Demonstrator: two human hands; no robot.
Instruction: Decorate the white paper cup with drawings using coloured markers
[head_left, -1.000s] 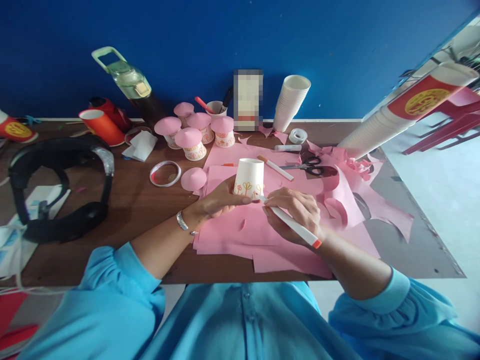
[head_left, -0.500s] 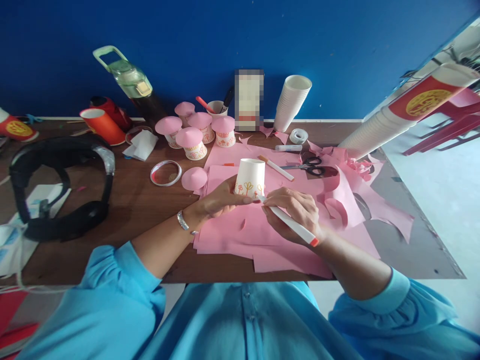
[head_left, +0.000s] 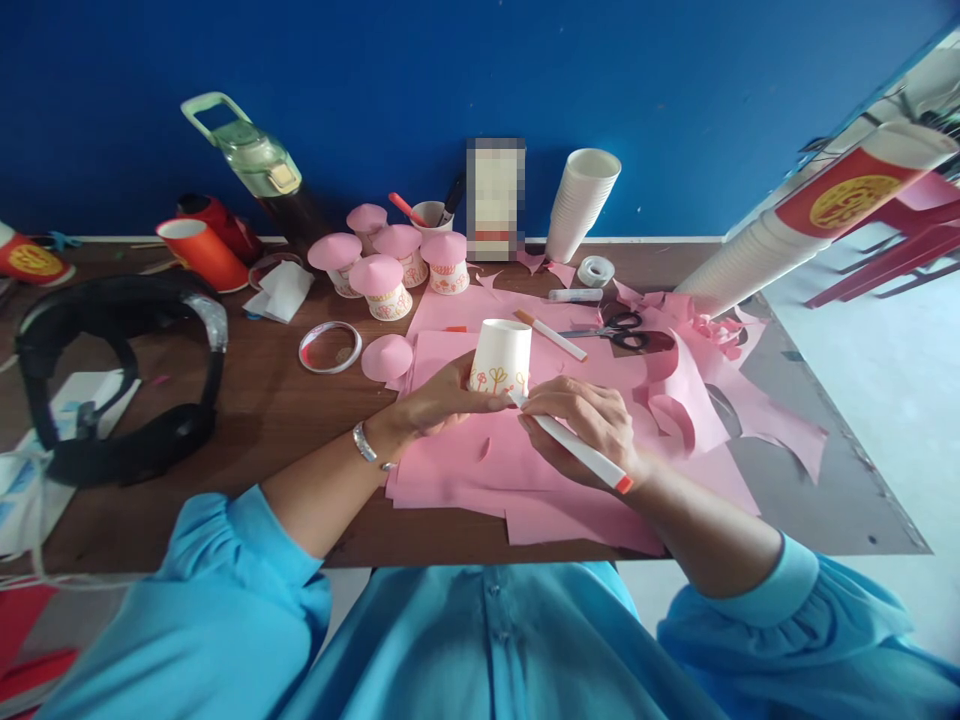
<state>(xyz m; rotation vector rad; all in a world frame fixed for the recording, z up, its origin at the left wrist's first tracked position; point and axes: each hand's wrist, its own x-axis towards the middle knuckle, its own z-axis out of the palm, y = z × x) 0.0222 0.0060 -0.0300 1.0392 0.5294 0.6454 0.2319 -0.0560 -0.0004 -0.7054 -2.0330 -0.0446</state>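
Note:
My left hand (head_left: 442, 398) grips a white paper cup (head_left: 501, 350), held upside down above the pink paper. Flowers in orange and yellow-green line are drawn around the cup's lower part. In my right hand (head_left: 581, 425) is a white marker pen (head_left: 589, 455) with an orange end, its tip against or very close to the cup's lower edge. Beneath both hands lie stacked pink paper sheets (head_left: 450, 480). A second white marker (head_left: 551, 335) with an orange-brown end rests on them, beside black-handled scissors (head_left: 626, 330).
Several decorated cups with pink cone roofs (head_left: 377, 275) stand at the back left, near a loose pink cone (head_left: 387, 357) and a tape roll (head_left: 330, 347). Stacked white cups (head_left: 585, 205) stand by the wall. Pink scraps (head_left: 712, 320) lie rightward; a black headset-like band (head_left: 120, 375) lies left.
The cup has turned or tilted very slightly in my left hand. My right hand and the marker have shifted a little to the left. The rest looks the same.

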